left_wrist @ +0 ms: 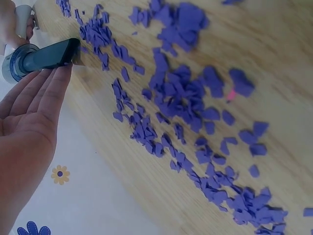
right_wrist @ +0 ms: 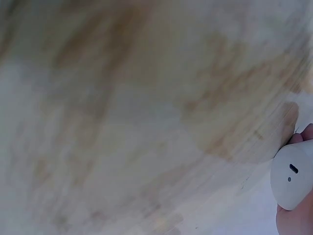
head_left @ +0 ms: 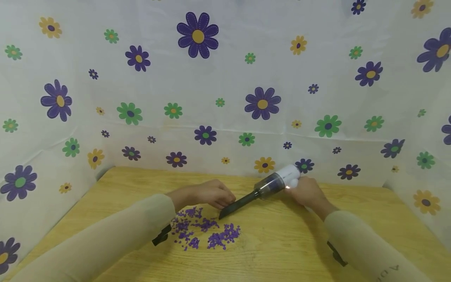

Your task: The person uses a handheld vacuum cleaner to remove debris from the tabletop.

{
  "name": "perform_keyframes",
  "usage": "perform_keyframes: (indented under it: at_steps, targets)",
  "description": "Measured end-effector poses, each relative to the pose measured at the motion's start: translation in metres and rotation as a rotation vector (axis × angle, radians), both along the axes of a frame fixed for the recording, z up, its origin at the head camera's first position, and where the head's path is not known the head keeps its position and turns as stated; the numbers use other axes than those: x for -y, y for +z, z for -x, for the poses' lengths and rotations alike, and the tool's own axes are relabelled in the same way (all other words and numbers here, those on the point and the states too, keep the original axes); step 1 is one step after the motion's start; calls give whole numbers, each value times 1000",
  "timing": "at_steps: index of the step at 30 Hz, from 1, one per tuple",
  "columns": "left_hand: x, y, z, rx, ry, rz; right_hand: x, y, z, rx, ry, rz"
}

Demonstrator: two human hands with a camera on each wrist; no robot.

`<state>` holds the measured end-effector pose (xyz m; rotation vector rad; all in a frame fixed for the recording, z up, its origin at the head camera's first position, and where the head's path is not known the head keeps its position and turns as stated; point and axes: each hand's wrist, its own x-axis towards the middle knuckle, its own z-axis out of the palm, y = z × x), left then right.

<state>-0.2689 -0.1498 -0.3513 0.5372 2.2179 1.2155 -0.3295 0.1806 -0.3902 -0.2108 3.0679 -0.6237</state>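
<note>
A handheld vacuum with a white body (head_left: 288, 175), a clear cup and a dark nozzle (head_left: 239, 204) lies slanted across the table's middle. My right hand (head_left: 306, 192) grips its white handle; in the right wrist view the handle's white end (right_wrist: 292, 176) shows beside the fingers. My left hand (head_left: 214, 193) touches the nozzle near its tip; in the left wrist view the fingers of this hand (left_wrist: 36, 107) are straight, with their tips against the dark nozzle (left_wrist: 51, 54). Purple paper bits (head_left: 222, 235) are scattered beside and in front of the nozzle tip, also large in the left wrist view (left_wrist: 181, 98).
The wooden table (head_left: 275, 250) reaches back to a white cloth (head_left: 225, 78) printed with purple, green and yellow flowers, which also hangs at both sides. A small pink bit (left_wrist: 231, 95) lies among the purple ones. Dark straps show at both wrists.
</note>
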Motion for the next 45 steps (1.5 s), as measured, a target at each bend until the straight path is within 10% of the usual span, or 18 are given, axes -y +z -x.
perform_keyframes:
  at_steps: [45]
  targets:
    - [40,-3,1,-38,70,36,45,0,2,2,-12,33]
